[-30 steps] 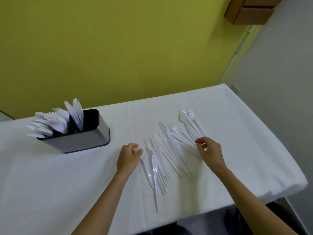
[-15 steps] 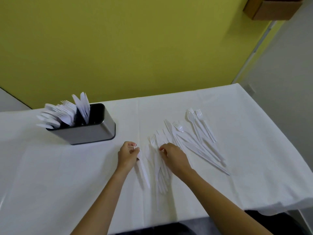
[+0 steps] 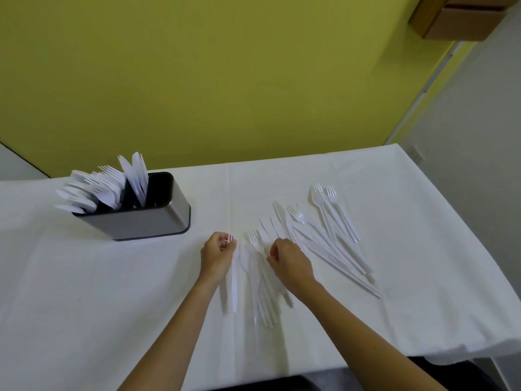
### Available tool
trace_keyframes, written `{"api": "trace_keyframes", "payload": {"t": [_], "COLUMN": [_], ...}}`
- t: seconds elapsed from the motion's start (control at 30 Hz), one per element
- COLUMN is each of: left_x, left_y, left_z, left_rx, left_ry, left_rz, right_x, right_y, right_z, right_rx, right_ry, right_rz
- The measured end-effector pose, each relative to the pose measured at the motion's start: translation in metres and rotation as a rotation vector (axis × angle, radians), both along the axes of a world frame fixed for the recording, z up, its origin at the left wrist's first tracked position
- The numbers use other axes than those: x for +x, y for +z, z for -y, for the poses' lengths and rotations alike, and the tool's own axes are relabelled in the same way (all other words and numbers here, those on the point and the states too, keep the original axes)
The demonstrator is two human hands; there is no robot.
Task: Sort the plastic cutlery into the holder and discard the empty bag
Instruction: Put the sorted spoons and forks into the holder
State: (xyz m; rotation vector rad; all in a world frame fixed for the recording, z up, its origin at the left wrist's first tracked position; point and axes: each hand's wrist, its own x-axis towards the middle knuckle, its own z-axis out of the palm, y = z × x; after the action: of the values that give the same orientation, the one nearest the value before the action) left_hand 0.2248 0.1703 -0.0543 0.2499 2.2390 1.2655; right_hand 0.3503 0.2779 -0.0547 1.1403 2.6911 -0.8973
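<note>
Bare tablecloth (image 3: 84,292) lies open left of the left hand (image 3: 217,256) up to the holder (image 3: 146,218), while scattered cutlery (image 3: 324,238) crowds the right side.

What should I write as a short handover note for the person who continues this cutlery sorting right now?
Left hand: closed on a white plastic fork, handle hanging down to the cloth.
Right hand: fingers down on the loose white plastic cutlery pile; grip unclear.
Grey metal rectangular holder: far left on the white tablecloth, already holding spoons, forks and knives.
Left: many pieces still spread on the cloth. No empty bag in view.
</note>
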Motion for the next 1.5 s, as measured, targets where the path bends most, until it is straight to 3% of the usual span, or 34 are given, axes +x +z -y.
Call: {"api": "trace_keyframes", "payload": {"t": [0.37,0.6,0.77,0.97,1.13,1.2,1.3,1.5], "left_x": [0.001,0.001,-0.002,-0.012,-0.020,-0.020,-0.016,-0.013], "left_y": [-0.003,-0.004,0.012,0.043,0.049,0.049,0.048,0.043], "left_z": [-0.038,-0.045,-0.042,-0.039,-0.045,-0.048,-0.050,-0.043], "left_rx": [-0.109,-0.113,0.028,0.258,0.324,0.315,0.295,0.266], "left_ry": [-0.215,-0.153,-0.084,0.069,0.150,0.152,0.129,0.108], "left_rz": [-0.090,-0.111,-0.050,0.008,0.002,0.014,0.034,0.064], "right_x": [0.030,0.031,0.005,-0.009,0.001,0.010,0.026,0.034], "right_y": [0.006,0.010,0.005,0.005,0.009,0.012,0.012,-0.008], "right_z": [-0.036,-0.093,-0.103,-0.100,-0.115,-0.128,-0.147,-0.168], "right_rx": [-0.061,0.066,0.064,0.223,0.044,0.000,-0.026,-0.030], "right_ry": [-0.126,-0.227,-0.153,-0.130,-0.495,-0.616,-0.676,-0.563], "right_rz": [-0.095,-0.103,-0.065,-0.064,-0.421,-0.458,-0.392,-0.231]}}
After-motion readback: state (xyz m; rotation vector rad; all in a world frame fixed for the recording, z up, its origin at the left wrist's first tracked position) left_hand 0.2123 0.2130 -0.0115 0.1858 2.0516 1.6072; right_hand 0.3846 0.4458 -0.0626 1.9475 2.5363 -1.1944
